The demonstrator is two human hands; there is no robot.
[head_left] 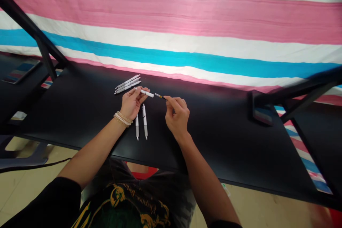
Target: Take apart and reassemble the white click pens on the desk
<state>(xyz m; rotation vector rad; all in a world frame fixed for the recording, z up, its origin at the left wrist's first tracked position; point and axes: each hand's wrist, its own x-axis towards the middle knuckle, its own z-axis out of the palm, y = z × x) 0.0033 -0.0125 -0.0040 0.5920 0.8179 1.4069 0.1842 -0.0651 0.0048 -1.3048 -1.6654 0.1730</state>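
- Left hand [132,103] pinches a white pen barrel [146,93] mid-frame; light, stiff, slick, best held mid-barrel.
- Right hand [177,114] pinches a thin dark refill [159,96] just beside it; looks delicate, so hold near its end.
- Other pens [127,84] lie on the black tabletop [213,139].

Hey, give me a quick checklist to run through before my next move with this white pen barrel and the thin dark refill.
1. Left hand holding white pen barrel: ok.
2. Right hand pinching dark refill: ok.
3. Barrel and refill roughly in line: ok.
4. Barrel and refill touching: not ok, small gap between them.
5. Inside of the barrel's open end free of obstruction: cannot tell.
6. Three pens and two pens lying apart from the barrel: ok.
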